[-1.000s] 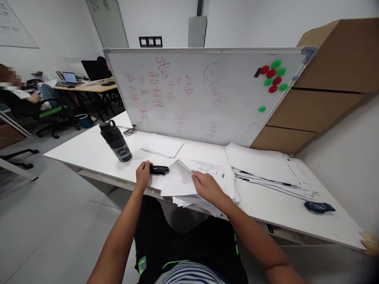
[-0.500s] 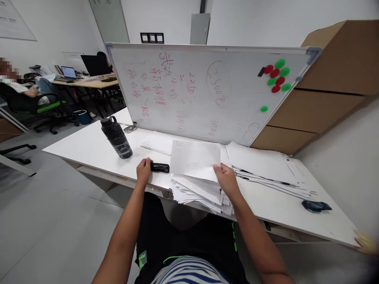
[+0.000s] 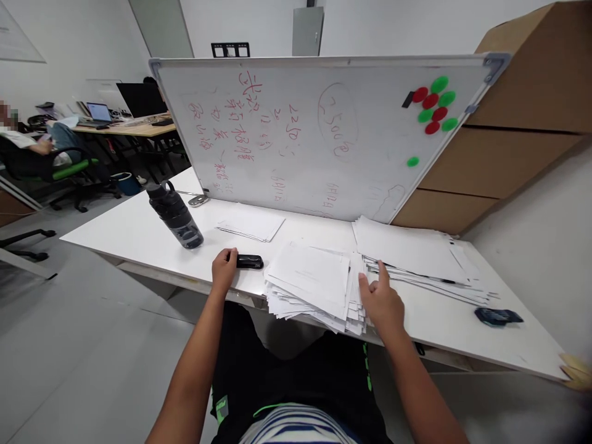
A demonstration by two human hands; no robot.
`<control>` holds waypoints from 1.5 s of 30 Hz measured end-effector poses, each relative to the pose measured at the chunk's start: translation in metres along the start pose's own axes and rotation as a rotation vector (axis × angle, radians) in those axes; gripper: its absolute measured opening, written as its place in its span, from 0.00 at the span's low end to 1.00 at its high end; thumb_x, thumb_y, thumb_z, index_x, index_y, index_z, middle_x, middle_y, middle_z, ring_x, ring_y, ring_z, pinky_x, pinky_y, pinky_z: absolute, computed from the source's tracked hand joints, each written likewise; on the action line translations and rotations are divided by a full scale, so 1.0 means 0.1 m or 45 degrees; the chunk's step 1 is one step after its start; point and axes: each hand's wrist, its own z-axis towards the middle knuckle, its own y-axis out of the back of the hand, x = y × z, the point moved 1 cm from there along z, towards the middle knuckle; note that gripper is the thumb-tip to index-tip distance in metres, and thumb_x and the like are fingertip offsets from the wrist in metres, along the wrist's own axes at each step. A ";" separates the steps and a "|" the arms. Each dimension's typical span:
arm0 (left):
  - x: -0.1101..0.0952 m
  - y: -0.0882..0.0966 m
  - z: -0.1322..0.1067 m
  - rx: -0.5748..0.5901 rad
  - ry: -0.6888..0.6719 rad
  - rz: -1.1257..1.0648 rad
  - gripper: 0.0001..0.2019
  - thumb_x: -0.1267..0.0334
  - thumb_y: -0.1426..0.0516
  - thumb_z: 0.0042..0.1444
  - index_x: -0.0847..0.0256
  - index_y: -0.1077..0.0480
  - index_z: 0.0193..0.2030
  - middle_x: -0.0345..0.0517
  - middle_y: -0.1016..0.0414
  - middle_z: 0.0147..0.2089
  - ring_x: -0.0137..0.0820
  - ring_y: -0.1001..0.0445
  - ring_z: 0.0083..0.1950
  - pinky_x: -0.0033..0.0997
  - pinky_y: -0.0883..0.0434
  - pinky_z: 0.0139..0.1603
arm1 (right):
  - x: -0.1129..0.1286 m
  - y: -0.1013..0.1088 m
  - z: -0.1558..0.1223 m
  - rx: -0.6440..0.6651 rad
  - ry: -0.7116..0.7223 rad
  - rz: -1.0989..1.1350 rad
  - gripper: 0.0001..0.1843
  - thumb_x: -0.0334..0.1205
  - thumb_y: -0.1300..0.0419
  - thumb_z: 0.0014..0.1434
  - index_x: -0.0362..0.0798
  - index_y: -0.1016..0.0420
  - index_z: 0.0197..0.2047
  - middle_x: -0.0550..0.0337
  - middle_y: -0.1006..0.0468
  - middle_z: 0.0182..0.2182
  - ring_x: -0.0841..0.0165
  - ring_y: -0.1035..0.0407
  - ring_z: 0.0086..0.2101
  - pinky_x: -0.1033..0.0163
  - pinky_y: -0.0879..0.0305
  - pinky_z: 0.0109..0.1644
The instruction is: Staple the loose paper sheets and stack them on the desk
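Note:
My left hand [image 3: 224,269] is closed round one end of a black stapler [image 3: 250,262] at the front of the white table. To its right, an uneven stack of white paper sheets [image 3: 309,274] reaches the table's front edge. My right hand [image 3: 383,299] is beside the stack's right side, thumb and index finger spread, with no sheet in it. Its index fingertip points toward a second, wider pile of papers [image 3: 411,250] farther right. A smaller set of sheets [image 3: 250,222] lies behind the stapler, near the whiteboard.
A dark water bottle [image 3: 176,216] stands on the left of the table [image 3: 115,225]. Behind leans a whiteboard [image 3: 300,135] with red writing and magnets. Cardboard boxes [image 3: 522,98] are stacked at right. A dark object [image 3: 497,317] lies near the right end. A person sits far left.
The sheet my right hand was holding up now lies on the stack. My right hand has let go and moved right, fingers spreading. My left hand keeps the stapler in place.

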 end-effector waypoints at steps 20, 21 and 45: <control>-0.58 -0.39 0.81 0.591 -0.606 0.858 0.22 0.59 0.42 0.57 0.53 0.31 0.60 0.47 0.29 0.62 0.44 0.30 0.60 0.40 0.33 0.55 | -0.58 -0.37 0.42 0.013 0.092 -0.274 0.30 0.47 0.59 0.72 0.45 0.53 0.73 0.52 0.19 0.33 0.61 0.26 0.30 0.63 0.46 0.30; -0.58 -0.47 0.89 0.676 -0.607 0.898 0.23 0.60 0.41 0.56 0.52 0.31 0.60 0.47 0.30 0.63 0.44 0.31 0.61 0.39 0.33 0.55 | -0.58 -0.37 0.43 0.013 0.093 -0.271 0.30 0.47 0.59 0.72 0.45 0.53 0.72 0.52 0.19 0.33 0.61 0.26 0.31 0.63 0.47 0.30; -0.54 -0.77 0.96 0.702 -0.255 0.838 0.24 0.43 0.39 0.50 0.56 0.27 0.48 0.49 0.23 0.50 0.40 0.26 0.50 0.33 0.33 0.44 | -0.56 -0.38 0.42 0.011 0.135 -0.320 0.30 0.49 0.60 0.72 0.45 0.51 0.71 0.54 0.19 0.33 0.61 0.26 0.31 0.63 0.48 0.30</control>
